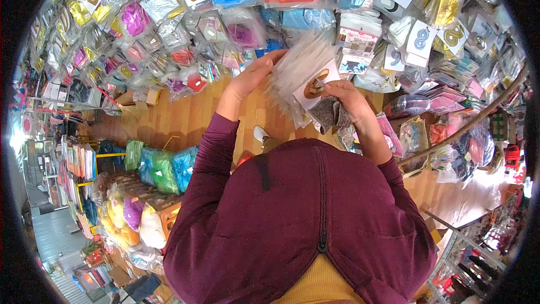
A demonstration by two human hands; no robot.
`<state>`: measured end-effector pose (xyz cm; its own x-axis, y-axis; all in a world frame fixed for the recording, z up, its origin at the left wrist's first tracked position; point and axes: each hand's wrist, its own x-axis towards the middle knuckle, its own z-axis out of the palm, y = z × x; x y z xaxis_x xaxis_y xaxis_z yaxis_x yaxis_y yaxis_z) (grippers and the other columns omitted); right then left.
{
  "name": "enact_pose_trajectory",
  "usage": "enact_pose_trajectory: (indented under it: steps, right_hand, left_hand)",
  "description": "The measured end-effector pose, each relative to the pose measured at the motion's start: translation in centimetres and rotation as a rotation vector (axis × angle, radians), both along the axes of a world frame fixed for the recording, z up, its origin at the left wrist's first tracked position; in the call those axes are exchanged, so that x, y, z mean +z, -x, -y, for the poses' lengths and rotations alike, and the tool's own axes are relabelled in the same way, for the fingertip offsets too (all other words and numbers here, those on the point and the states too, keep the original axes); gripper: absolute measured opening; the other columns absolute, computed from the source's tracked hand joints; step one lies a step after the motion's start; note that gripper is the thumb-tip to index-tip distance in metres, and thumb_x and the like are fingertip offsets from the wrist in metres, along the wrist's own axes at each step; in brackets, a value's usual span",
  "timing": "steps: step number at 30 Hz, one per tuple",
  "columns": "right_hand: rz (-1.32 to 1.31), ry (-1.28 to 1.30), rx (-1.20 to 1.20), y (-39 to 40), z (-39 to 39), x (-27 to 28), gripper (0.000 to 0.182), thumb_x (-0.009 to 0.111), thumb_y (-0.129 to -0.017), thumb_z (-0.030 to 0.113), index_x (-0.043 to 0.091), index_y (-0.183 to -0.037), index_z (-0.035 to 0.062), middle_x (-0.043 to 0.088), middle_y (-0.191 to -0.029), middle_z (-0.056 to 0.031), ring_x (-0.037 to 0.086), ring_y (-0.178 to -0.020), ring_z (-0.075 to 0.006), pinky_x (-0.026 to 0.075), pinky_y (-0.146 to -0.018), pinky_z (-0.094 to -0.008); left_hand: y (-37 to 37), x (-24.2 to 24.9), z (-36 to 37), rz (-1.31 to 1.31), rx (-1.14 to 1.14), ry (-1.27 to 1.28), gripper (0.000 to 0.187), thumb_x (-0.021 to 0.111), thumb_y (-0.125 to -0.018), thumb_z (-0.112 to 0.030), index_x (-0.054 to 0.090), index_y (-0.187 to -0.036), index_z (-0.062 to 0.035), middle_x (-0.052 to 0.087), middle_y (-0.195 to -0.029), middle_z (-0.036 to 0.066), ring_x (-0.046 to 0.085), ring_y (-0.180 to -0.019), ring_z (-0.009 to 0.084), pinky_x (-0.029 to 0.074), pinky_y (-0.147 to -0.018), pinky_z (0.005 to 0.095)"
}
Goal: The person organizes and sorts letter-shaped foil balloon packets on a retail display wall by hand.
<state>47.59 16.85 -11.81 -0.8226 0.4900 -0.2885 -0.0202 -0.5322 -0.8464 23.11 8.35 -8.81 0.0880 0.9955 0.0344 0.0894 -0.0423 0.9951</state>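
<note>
In front of my chest is a bundle of clear plastic packets (pixel 293 67), fanned and partly blurred. A white card with a brown picture (pixel 311 91) shows at its lower right, with dark grey fabric (pixel 326 115) just below. My right hand (pixel 350 99) is closed, thumb and fingers pinching the packet with the card at its right edge. My left hand (pixel 251 80) is at the bundle's upper left edge, fingers stretched out and thumb apart. Its fingertips reach the plastic and are partly hidden there.
A display of hanging bagged goods (pixel 242 28) fills the far side. Blue and green plastic bags (pixel 164 170) stand on the left by a yellow-framed rack (pixel 84 183). A curved brown pole (pixel 467 129) crosses the right side. Below lies wooden flooring (pixel 194 112).
</note>
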Motion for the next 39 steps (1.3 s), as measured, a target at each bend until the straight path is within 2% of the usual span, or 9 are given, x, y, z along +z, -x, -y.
enact_pose_trajectory:
  steps: [3,7,9,13,15,21,29,33,39]
  right_hand:
    - [-0.025,-0.057,-0.036,0.2,-0.2,0.3,0.019,0.053,-0.083,0.015,0.06,-0.077,-0.0026,0.06,-0.07,-0.0041,0.055,-0.063,-0.0084,0.042,-0.059,-0.0202]
    - [0.059,-0.13,-0.017,0.7,0.0,-0.2,0.021,0.051,-0.084,0.015,0.06,-0.082,-0.0044,0.061,-0.074,-0.0043,0.055,-0.065,-0.0094,0.043,-0.06,-0.0219]
    - [0.089,-0.155,0.016,1.1,0.1,-1.1,0.023,0.05,-0.084,0.015,0.06,-0.084,-0.0052,0.061,-0.076,-0.0046,0.055,-0.066,-0.0097,0.043,-0.061,-0.0226]
    - [0.194,-0.385,0.079,2.1,0.4,-1.8,0.028,0.051,-0.083,0.018,0.06,-0.086,-0.0075,0.06,-0.073,-0.0054,0.051,-0.064,-0.0093,0.042,-0.059,-0.0245]
    - [0.243,-0.446,0.067,2.4,0.7,-2.0,0.029,0.052,-0.081,0.02,0.06,-0.083,-0.0084,0.058,-0.067,-0.0051,0.049,-0.06,-0.0099,0.041,-0.057,-0.0262]
    - [0.208,-0.707,0.054,2.8,1.9,-1.0,0.029,0.051,-0.079,0.021,0.06,-0.082,-0.0071,0.06,-0.067,-0.0087,0.049,-0.06,-0.0128,0.041,-0.059,-0.0299]
    - [0.334,-0.628,0.088,2.5,2.0,-1.5,0.031,0.051,-0.077,0.022,0.058,-0.078,-0.0081,0.055,-0.061,-0.0188,0.05,-0.055,-0.0213,0.04,-0.057,-0.0338]
    - [0.358,-0.768,0.124,2.5,1.4,-2.1,0.031,0.051,-0.077,0.022,0.057,-0.075,-0.0082,0.055,-0.058,-0.0151,0.049,-0.054,-0.0185,0.039,-0.055,-0.0335]
    - [0.361,-0.492,0.036,2.8,1.4,-4.1,0.029,0.053,-0.077,0.02,0.059,-0.071,-0.0078,0.058,-0.062,-0.0064,0.047,-0.057,-0.0126,0.039,-0.055,-0.0313]
  left_hand:
    - [-0.8,0.7,-0.4,-0.074,0.002,-0.191,0.066,0.05,-0.081,-0.041,0.029,-0.129,-0.001,0.037,-0.128,0.013,0.036,-0.118,0.0214,0.025,-0.098,0.034]
    - [-1.0,1.8,-1.0,-0.092,0.066,-0.05,0.079,0.064,-0.072,-0.034,0.022,-0.131,-0.0034,0.032,-0.131,0.018,0.033,-0.121,0.0265,0.026,-0.098,0.036]
    - [-1.6,3.0,-1.1,-0.673,0.114,-0.217,0.094,0.074,-0.06,-0.031,0.021,-0.132,-0.0054,0.035,-0.126,0.023,0.034,-0.119,0.0326,0.031,-0.095,0.0393]
    - [-4.7,3.0,-1.4,-1.034,0.097,-0.099,0.105,0.079,-0.05,-0.029,0.018,-0.133,-0.0062,0.038,-0.12,0.026,0.037,-0.114,0.0392,0.032,-0.094,0.0433]
    - [-6.0,2.7,-1.6,-1.338,0.177,-0.047,0.106,0.079,-0.05,-0.03,0.017,-0.132,-0.0066,0.046,-0.102,0.024,0.046,-0.099,0.041,0.041,-0.082,0.0461]
    - [-6.6,0.5,-2.3,-1.331,0.169,0.079,0.108,0.079,-0.05,-0.028,0.014,-0.133,-0.0059,0.047,-0.097,0.022,0.055,-0.081,0.0395,0.047,-0.07,0.0426]
    - [-6.2,-3.3,-1.6,-1.146,0.207,0.088,0.103,0.077,-0.054,-0.022,0.012,-0.132,-0.0047,0.046,-0.102,0.028,0.053,-0.089,0.0415,0.046,-0.074,0.0422]
    - [-6.2,-3.4,-1.5,-0.899,0.257,0.125,0.103,0.077,-0.053,-0.021,0.013,-0.131,-0.0042,0.043,-0.109,0.03,0.049,-0.096,0.0434,0.043,-0.081,0.0432]
    - [-5.9,-5.2,-1.1,-0.902,0.489,0.025,0.106,0.079,-0.048,-0.024,0.015,-0.131,-0.0062,0.044,-0.111,0.029,0.048,-0.099,0.0428,0.041,-0.083,0.0426]
